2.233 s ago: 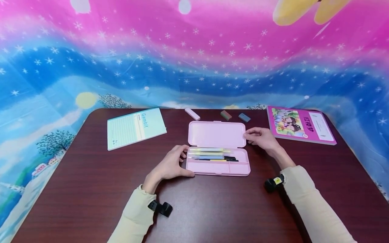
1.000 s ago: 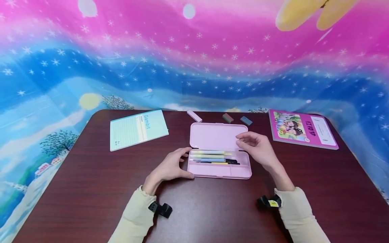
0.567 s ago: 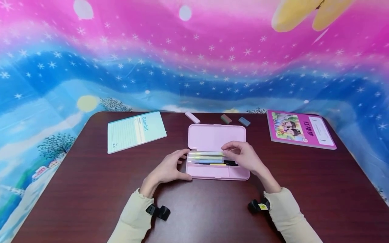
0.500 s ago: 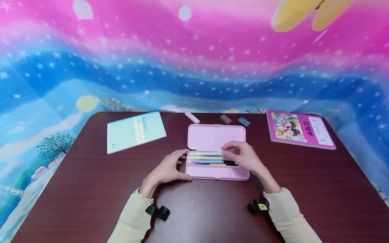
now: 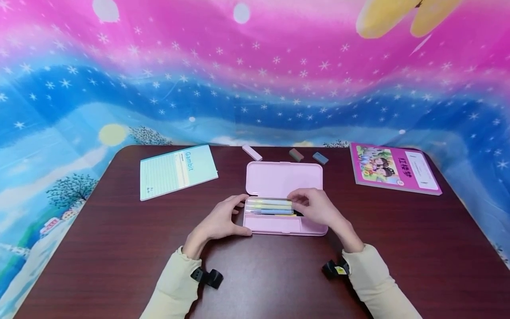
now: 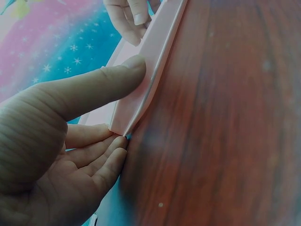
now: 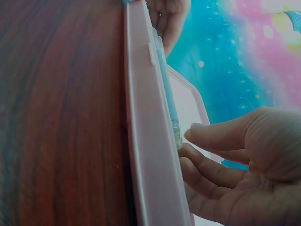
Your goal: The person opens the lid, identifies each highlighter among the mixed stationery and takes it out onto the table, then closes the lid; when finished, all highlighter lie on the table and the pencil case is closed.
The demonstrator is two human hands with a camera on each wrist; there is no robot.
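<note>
An open pink pencil case (image 5: 275, 224) lies at mid-table, its lid (image 5: 284, 178) folded back. Inside its rear compartment several pens (image 5: 272, 206) lie side by side, pale yellow, white and blue, with dark ones partly hidden. My left hand (image 5: 220, 220) grips the case's left end, thumb along the front wall and fingers round the side, as the left wrist view also shows. My right hand (image 5: 316, 207) is over the right part of the case, thumb and fingers pinching the pens' right ends. In the right wrist view a blue pen (image 7: 168, 94) shows above the rim, its clear end between thumb and forefinger.
Behind the case lie a long pale pink eraser (image 5: 252, 153), a green-and-brown block (image 5: 296, 154) and a blue-grey one (image 5: 320, 158). A mint notebook (image 5: 179, 172) lies to the left, a pink book (image 5: 394, 168) to the right. A printed curtain (image 5: 223, 79) hangs behind the table.
My right hand has moved from the lid's right edge leftward and down onto the pens, now covering their right ends. My left hand has kept its grip on the case.
</note>
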